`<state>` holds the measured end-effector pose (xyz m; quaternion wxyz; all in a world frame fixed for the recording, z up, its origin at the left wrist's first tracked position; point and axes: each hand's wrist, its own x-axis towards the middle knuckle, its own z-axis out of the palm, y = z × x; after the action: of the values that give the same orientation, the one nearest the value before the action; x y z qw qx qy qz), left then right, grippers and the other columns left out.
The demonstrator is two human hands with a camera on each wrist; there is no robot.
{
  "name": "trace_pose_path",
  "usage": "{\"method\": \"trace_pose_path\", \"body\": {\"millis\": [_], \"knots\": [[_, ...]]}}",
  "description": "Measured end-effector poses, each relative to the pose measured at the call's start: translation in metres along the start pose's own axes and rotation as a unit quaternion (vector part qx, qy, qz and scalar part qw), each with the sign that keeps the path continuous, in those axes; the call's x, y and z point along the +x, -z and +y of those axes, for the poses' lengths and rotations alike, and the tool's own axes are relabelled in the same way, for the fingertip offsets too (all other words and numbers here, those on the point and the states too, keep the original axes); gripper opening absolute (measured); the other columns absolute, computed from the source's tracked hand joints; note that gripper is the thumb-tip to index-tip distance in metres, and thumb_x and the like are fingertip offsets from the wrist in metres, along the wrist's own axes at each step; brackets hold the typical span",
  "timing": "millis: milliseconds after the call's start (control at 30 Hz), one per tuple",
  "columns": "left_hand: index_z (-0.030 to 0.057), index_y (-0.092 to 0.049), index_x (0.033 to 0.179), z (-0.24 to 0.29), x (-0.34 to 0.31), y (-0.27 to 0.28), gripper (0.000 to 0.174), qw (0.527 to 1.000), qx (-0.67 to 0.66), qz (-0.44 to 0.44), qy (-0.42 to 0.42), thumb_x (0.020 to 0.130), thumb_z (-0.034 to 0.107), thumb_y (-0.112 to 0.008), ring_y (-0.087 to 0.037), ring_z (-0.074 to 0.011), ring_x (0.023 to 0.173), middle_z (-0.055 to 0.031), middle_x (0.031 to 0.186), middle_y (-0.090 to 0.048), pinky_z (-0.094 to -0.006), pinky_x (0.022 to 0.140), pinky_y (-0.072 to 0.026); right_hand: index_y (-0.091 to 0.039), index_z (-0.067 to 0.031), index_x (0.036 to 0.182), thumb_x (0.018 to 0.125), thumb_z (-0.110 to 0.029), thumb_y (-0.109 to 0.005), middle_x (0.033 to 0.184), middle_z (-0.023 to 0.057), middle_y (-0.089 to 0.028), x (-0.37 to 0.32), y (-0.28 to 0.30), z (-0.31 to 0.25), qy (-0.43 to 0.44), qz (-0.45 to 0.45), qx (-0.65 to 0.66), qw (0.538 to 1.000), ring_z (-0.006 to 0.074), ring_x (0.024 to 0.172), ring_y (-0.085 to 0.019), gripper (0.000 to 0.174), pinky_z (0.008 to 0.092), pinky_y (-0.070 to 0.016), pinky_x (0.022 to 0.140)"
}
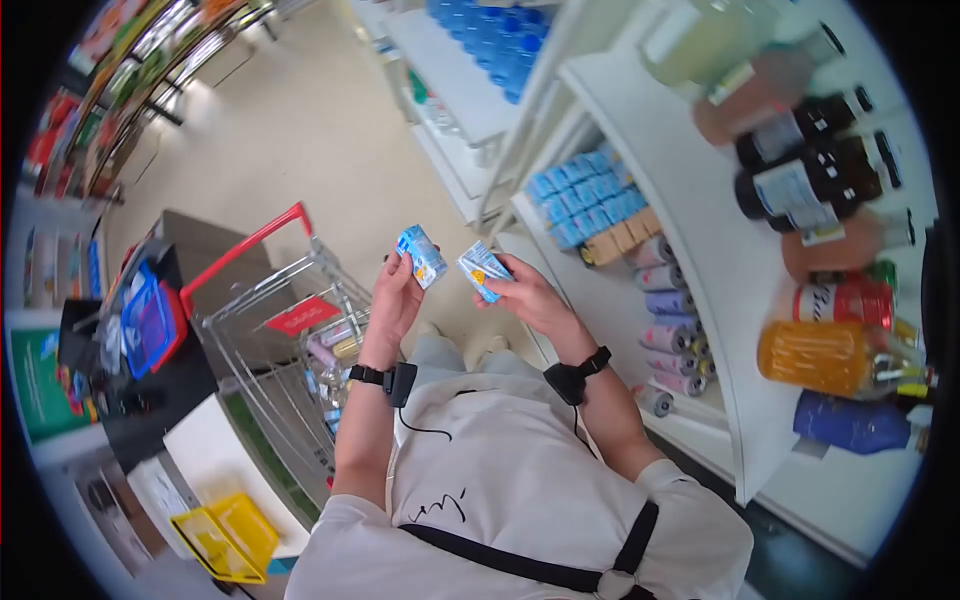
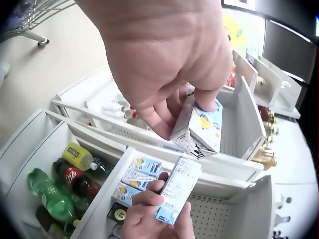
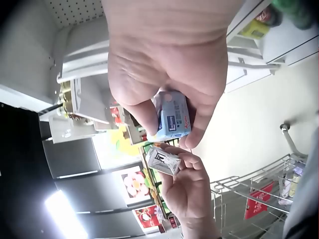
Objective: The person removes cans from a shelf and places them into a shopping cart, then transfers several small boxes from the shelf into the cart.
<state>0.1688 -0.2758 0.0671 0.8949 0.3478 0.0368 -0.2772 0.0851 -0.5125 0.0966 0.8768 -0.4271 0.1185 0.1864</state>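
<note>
My left hand [image 1: 396, 295] grips a small blue-and-white drink carton [image 1: 421, 256] with a yellow picture on its side, thumb across one face. In my right hand [image 1: 535, 298] is a second carton [image 1: 484, 272] of the same look, held between thumb and fingers. The two cartons are held up in front of my body, a short gap apart. From the left wrist view, the left carton [image 2: 199, 124] shows its folded end, and the right one [image 2: 178, 189] turns a printed white side to the camera.
More blue cartons [image 1: 590, 195] stand in rows on the lower shelf at the right, beside several cans [image 1: 672, 330]. Bottles [image 1: 815, 190] line the upper shelf [image 1: 680, 200]. A shopping cart [image 1: 290, 320] with goods stands at the left, near a yellow basket [image 1: 230, 538].
</note>
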Motion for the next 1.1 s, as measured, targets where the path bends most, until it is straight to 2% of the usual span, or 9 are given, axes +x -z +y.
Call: {"method": "trace_pose_path", "body": {"millis": [133,233,400,567,733,833,1000,1100], "knots": [[0.0026,-0.044,0.144,-0.018,0.045,-0.031,0.044,0.996,0.038,-0.055,0.064,0.106,0.022,-0.053,-0.061,-0.0228,0.121,-0.0145,0.132,-0.061,-0.0382,0.107,-0.0475,-0.047,0.0029,0.136,0.096,-0.009,-0.063,0.120,0.0133,-0.062,-0.025,0.026,-0.012,0.041,0.077,0.022,0.996,0.0232,0.098,-0.067,0.045,0.0399,-0.0542,0.089],[0.0032,-0.045,0.144,-0.026,0.081,-0.048,0.041,0.987,0.052,-0.096,0.121,0.106,0.019,-0.052,-0.061,-0.0200,0.120,-0.0107,0.129,-0.063,-0.0377,0.106,-0.0480,-0.047,0.0027,0.136,0.096,-0.009,-0.062,0.122,0.0151,-0.061,-0.024,0.056,0.000,0.097,0.163,0.105,0.976,0.0248,0.103,-0.067,0.044,0.0400,-0.0540,0.090],[0.0042,-0.047,0.142,-0.039,0.137,-0.071,0.042,0.965,0.098,-0.151,0.188,0.105,0.020,-0.056,-0.063,-0.0173,0.115,-0.0072,0.125,-0.064,-0.0352,0.102,-0.0485,-0.049,0.0023,0.134,0.096,-0.009,-0.062,0.121,0.0156,-0.062,-0.039,0.048,-0.024,0.147,0.250,0.113,0.950,0.0253,0.102,-0.068,0.042,0.0365,-0.0550,0.087],[0.0039,-0.049,0.140,-0.034,0.173,-0.090,0.043,0.935,0.157,-0.207,0.243,0.103,0.023,-0.060,-0.062,-0.0164,0.114,-0.0069,0.124,-0.064,-0.0348,0.100,-0.0483,-0.054,0.0016,0.128,0.093,-0.010,-0.066,0.113,0.0120,-0.067,-0.032,0.055,-0.045,0.212,0.355,-0.003,0.910,0.0207,0.092,-0.070,0.038,0.0277,-0.0553,0.072],[0.0038,-0.050,0.138,-0.029,0.196,-0.094,0.041,0.917,0.155,-0.261,0.261,0.103,0.022,-0.060,-0.063,-0.0169,0.113,-0.0067,0.122,-0.064,-0.0349,0.099,-0.0493,-0.057,0.0010,0.125,0.090,-0.014,-0.072,0.107,0.0099,-0.068,-0.033,0.085,-0.073,0.177,0.475,-0.115,0.855,0.0171,0.090,-0.069,0.041,0.0263,-0.0544,0.068],[0.0043,-0.051,0.137,-0.026,0.200,-0.093,0.040,0.913,0.156,-0.259,0.273,0.103,0.023,-0.060,-0.063,-0.0171,0.114,-0.0062,0.120,-0.065,-0.0338,0.097,-0.0502,-0.060,0.0017,0.122,0.087,-0.018,-0.077,0.101,0.0076,-0.069,-0.035,0.092,-0.090,0.145,0.583,-0.262,0.756,0.0140,0.089,-0.068,0.044,0.0251,-0.0540,0.066],[0.0048,-0.053,0.136,-0.024,0.207,-0.085,0.040,0.906,0.164,-0.270,0.281,0.102,0.024,-0.061,-0.063,-0.0167,0.114,-0.0058,0.120,-0.066,-0.0331,0.096,-0.0506,-0.061,0.0011,0.120,0.085,-0.019,-0.078,0.095,0.0062,-0.069,-0.035,0.100,-0.103,0.193,0.590,-0.247,0.744,0.0129,0.078,-0.067,0.044,0.0252,-0.0541,0.062],[0.0057,-0.054,0.135,-0.021,0.207,-0.084,0.039,0.910,0.155,-0.264,0.281,0.102,0.025,-0.062,-0.063,-0.0163,0.113,-0.0054,0.121,-0.066,-0.0330,0.096,-0.0505,-0.065,-0.0003,0.118,0.088,-0.024,-0.075,0.099,0.0113,-0.070,-0.028,0.104,-0.118,0.100,0.614,-0.335,0.707,0.0145,0.070,-0.069,0.040,0.0267,-0.0557,0.060]]}}
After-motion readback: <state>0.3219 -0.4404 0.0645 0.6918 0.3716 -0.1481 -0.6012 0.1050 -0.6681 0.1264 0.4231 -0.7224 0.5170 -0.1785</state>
